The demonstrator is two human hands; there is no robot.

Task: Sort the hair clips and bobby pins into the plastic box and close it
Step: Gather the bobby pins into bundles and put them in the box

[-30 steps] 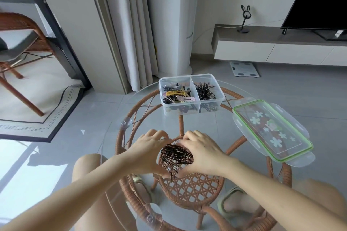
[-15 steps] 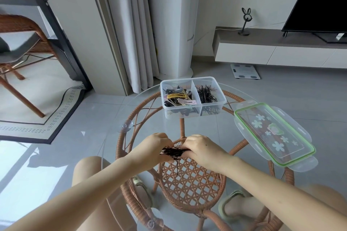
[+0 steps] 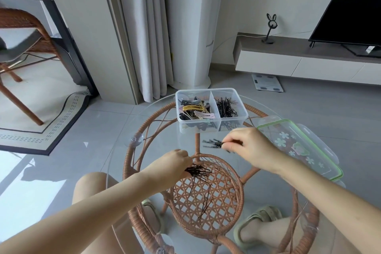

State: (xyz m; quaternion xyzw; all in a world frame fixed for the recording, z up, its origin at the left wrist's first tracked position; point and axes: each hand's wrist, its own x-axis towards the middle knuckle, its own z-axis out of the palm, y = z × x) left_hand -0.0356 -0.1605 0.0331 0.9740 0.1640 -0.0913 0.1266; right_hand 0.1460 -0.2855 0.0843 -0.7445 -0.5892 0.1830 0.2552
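Note:
A clear plastic box (image 3: 239, 118) with two compartments stands at the far side of the round glass table (image 3: 123, 150). Its left compartment holds coloured hair clips (image 3: 193, 110), its right one black bobby pins (image 3: 226, 107). My right hand (image 3: 249, 147) pinches a small bunch of bobby pins (image 3: 212, 143) just in front of the box. My left hand (image 3: 172, 164) holds another bunch of bobby pins (image 3: 199, 171) over the table's middle. A few loose pins (image 3: 206, 204) lie on the glass below it. The green-rimmed lid (image 3: 299, 146) lies to the right.
The glass top rests on a rattan frame (image 3: 208, 198). My knees and sandalled feet show beneath it. A curtain (image 3: 144, 33) and white column stand behind the table, a low TV cabinet (image 3: 299, 57) at the right, a chair and rug at the left.
The single bunch held between both hands has split: my right hand has moved up and right toward the box with part of it, while my left hand keeps the rest. A few pins lie loose.

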